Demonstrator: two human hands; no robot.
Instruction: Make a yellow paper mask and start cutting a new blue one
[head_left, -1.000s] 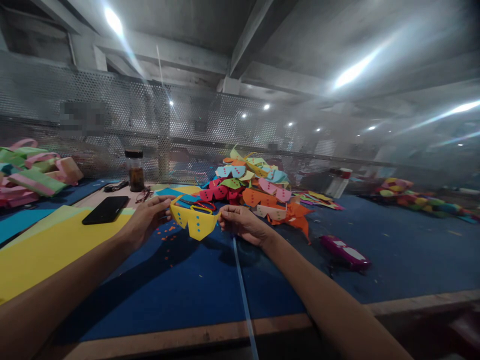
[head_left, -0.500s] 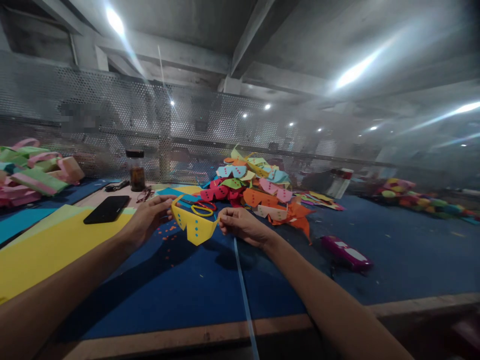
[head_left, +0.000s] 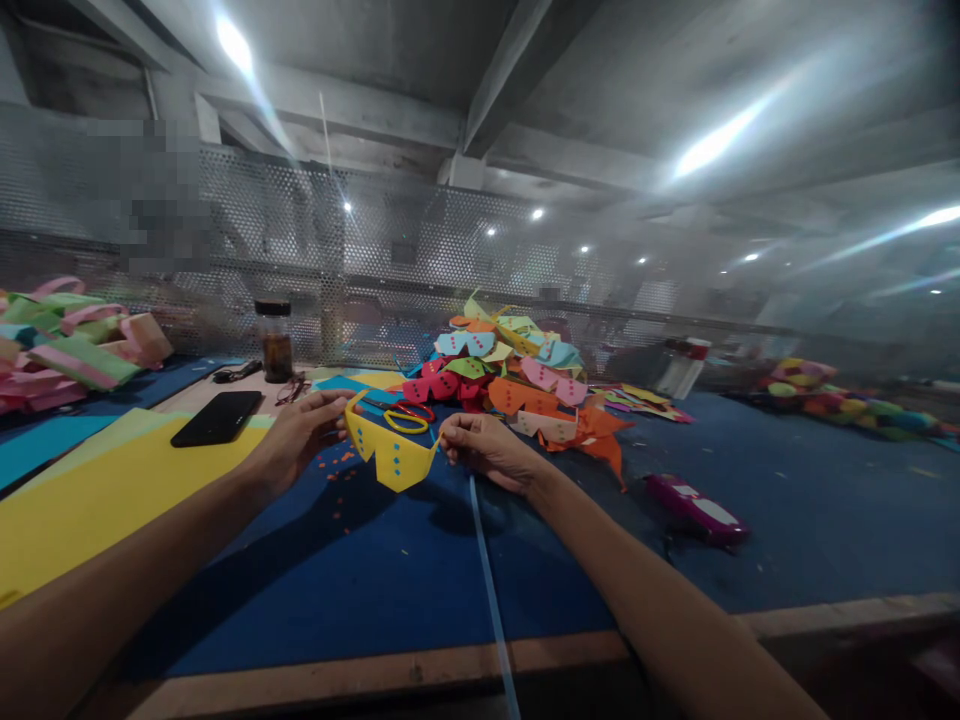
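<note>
Fingers of the left hand (head_left: 296,440) pinch one end of the yellow paper glasses (head_left: 399,472), and on the right, the right hand (head_left: 486,452) nips the other with thumb and fingertips! Up they hang above the blue mat (head_left: 360,600), mid-scene, blue diamonds (head_left: 397,459) facing near. Beyond, a little right, rises a heap of coloured paper glasses (head_left: 517,392). Far left stands a jar (head_left: 277,350); nearer, a black phone (head_left: 217,418) lies at the far edge of yellow sheets (head_left: 142,490), and a purple case (head_left: 694,508) sits well right.

Yellow paper glasses (head_left: 386,462), held aloft left of centre, front panels upright, each lens marked with blue diamond-shaped spots.
</note>
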